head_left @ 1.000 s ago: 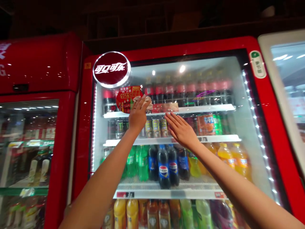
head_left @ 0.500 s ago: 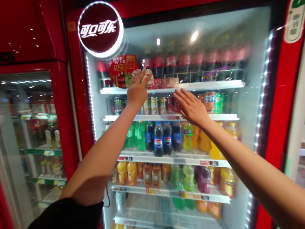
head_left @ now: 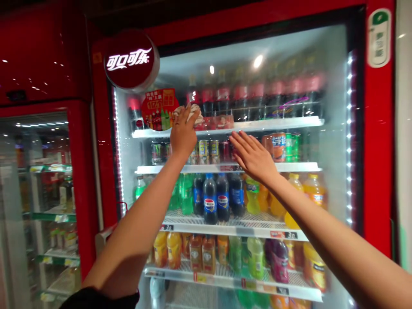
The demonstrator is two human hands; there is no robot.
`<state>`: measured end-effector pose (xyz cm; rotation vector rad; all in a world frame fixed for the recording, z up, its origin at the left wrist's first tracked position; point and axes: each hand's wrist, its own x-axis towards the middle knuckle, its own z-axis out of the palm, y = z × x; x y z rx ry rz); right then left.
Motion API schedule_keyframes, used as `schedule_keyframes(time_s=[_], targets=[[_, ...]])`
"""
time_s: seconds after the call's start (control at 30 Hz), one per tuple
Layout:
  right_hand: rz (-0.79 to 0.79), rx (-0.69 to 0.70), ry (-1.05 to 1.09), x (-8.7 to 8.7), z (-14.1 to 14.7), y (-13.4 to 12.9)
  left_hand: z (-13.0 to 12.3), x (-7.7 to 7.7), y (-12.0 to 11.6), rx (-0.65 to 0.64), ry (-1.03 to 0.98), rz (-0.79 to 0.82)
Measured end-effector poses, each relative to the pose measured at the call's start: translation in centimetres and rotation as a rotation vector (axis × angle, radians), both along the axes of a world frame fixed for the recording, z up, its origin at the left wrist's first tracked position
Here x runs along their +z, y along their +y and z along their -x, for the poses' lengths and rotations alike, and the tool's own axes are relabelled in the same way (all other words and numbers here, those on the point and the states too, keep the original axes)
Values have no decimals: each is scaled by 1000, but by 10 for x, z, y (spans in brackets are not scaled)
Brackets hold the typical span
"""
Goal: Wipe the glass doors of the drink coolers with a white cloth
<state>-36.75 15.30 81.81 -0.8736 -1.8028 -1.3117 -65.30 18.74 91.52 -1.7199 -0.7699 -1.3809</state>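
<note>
My left hand is raised against the glass door of a red drinks fridge, pressing a crumpled pale cloth to it. The cloth lies under the fingers, beside a round red sticker on the glass. To the right and slightly lower, my right hand rests flat at the glass with its fingers stretched out and nothing in it. Behind the door stand rows of bottles and cans, with dark cola bottles on the middle shelf.
A round red sign juts out at the door's upper left. Another red fridge with a glass door stands at the left. A green and white label is on the frame at the upper right.
The view has shifted, so the fridge and both hands sit a little lower and further left. The round sign's bright rim has gone dark. Both hands keep nearly the same places on the glass.
</note>
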Motion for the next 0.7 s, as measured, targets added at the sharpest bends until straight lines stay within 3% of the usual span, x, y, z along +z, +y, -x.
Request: schedule_keyframes(time_s=[0.1,0.2,0.3,0.4,0.47,0.57,0.7], targets=[[2,17,2,0,0,1,-19,-12,2,-23,6,-32],[-16,25,-3,-1,0,3,-9,-18,-7,33,164,-41],[-46,20,-7,-1,0,3,17,-7,-18,84,364,-29],[-82,13,-17,-1,1,4,28,9,-20,97,315,-36],[-109,6,-25,-1,1,4,17,14,-16,75,137,-36],[-139,-8,-30,-1,1,4,-15,9,-8,10,-52,-23],[-172,-10,-34,-1,1,5,-28,-1,-8,0,122,-43]])
